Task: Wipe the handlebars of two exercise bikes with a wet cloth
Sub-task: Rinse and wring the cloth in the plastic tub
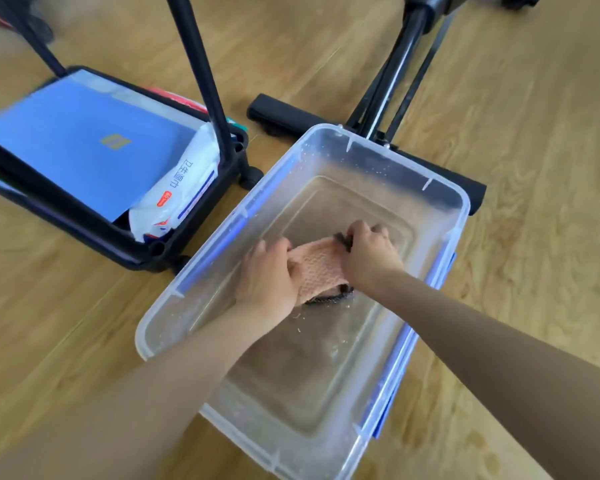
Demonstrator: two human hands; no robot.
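A pink cloth (pixel 317 268) with a dark edge is bunched between both my hands over the water in a clear plastic tub (pixel 444 199). My left hand (pixel 269 277) grips its left end, fingers curled round the fabric. My right hand (pixel 369 252) grips the right end, knuckles up. The black frame and floor bar of an exercise bike (pixel 400 77) stand just beyond the tub. No handlebars are in view.
A black wheeled cart (pixel 125 237) at the left holds a blue box (pixel 84 140) and a white pack of wipes (pixel 177 188). Its black upright (pixel 201 71) rises beside the tub. Wooden floor lies all around, with damp spots at the lower right.
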